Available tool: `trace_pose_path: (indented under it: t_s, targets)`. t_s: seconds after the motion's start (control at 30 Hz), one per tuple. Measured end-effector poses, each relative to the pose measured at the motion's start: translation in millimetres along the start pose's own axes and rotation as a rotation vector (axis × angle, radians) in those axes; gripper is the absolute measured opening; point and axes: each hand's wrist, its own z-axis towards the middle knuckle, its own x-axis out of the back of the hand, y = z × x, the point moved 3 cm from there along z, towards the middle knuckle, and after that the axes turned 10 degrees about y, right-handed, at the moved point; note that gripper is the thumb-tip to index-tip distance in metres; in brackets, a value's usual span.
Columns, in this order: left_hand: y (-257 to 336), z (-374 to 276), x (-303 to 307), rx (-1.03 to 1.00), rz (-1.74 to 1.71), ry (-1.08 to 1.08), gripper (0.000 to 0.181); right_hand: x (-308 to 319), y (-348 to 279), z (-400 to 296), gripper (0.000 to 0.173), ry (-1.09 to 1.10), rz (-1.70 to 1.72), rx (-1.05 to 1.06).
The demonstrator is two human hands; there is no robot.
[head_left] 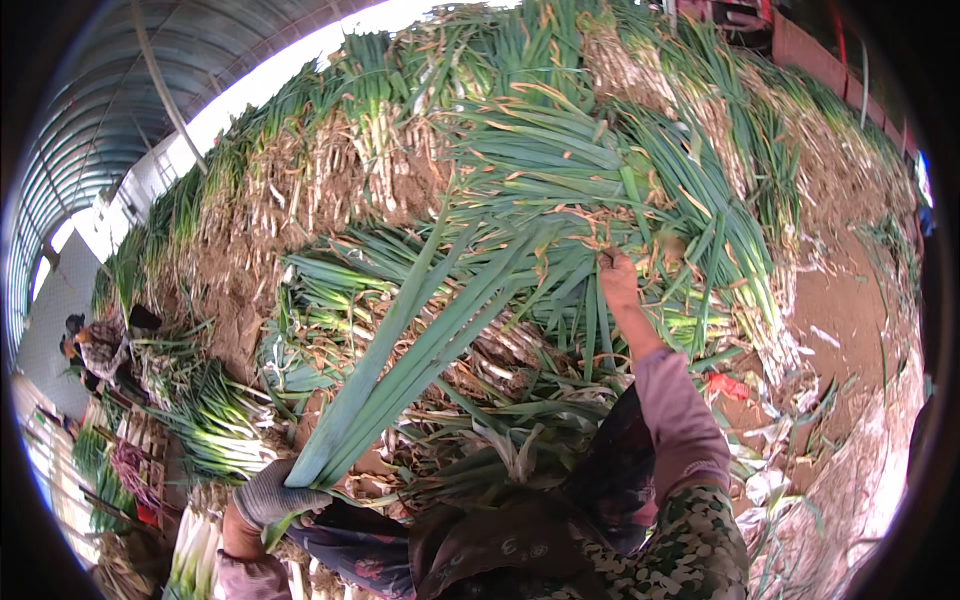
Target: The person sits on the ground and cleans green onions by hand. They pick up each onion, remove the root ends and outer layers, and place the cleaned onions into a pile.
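My left hand (274, 495), in a grey glove, is closed around a green onion stalk (375, 382) at the lower left. Its long green leaves fan up and to the right across the view. Bare, my right hand (616, 266) reaches out over the heaped leaves, fingertips bunched at the dry leaf tips; whether they pinch a leaf I cannot tell. Below the held leaves lies a pile of green onions (510, 349) with pale, soil-covered stems. White stems of more green onions (199, 544) show beside my left wrist.
Tall rows of green onions (382, 150) stand behind the pile. A person (105, 349) is at the far left, near a wooden pallet (142, 435) and purple twine (135, 476). A red scrap (726, 386) and peeled leaves lie on bare soil (840, 300) at right.
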Motion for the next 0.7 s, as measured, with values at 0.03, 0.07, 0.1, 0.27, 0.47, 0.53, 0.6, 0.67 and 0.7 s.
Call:
trace_pose_path:
  t_s: [0.03, 0.07, 0.1, 0.27, 0.47, 0.53, 0.6, 0.67, 0.7]
  targets:
    - [-8.9, -4.7, -0.5, 0.037, -0.006, 0.016, 0.032, 4.3, -35.5, -14.7, 0.025, -0.024, 0.182, 0.028]
    - [-12.3, -5.6, -2.2, 0.066, -0.012, 0.019, 0.032, 17.0, -74.0, -28.2, 0.03, -0.039, 0.353, 0.05]
    - [-13.7, -5.3, -4.3, 0.088, -0.015, 0.027, 0.032, 21.8, -116.9, -40.3, 0.038, -0.173, 0.422, 0.064]
    - [-21.8, -10.2, -10.0, 0.092, 0.169, 0.083, 0.053, -12.5, -215.5, -89.1, 0.057, -0.688, 0.265, 0.549]
    - [-48.4, -25.7, -11.4, -0.195, 0.338, 0.185, 0.059, -61.9, -217.7, -125.2, 0.04, -0.808, 0.242, 0.619]
    - [-56.5, -26.2, -13.9, -0.195, 0.314, 0.189, 0.058, -70.8, -216.7, -142.6, 0.023, -0.696, 0.268, 0.638]
    - [-67.6, -36.4, -19.6, -0.071, 0.31, 0.258, 0.056, -92.9, -217.9, -161.7, 0.016, -0.694, 0.128, 0.63]
    - [-95.6, -31.6, -29.2, -0.134, 0.295, 0.318, 0.051, -124.4, -192.8, -165.2, 0.006, -0.664, -0.099, 0.447]
    - [-104.3, -33.9, -30.6, -0.071, 0.256, 0.291, 0.05, -139.5, -150.6, -143.3, 0.009, -0.445, 0.016, 0.435]
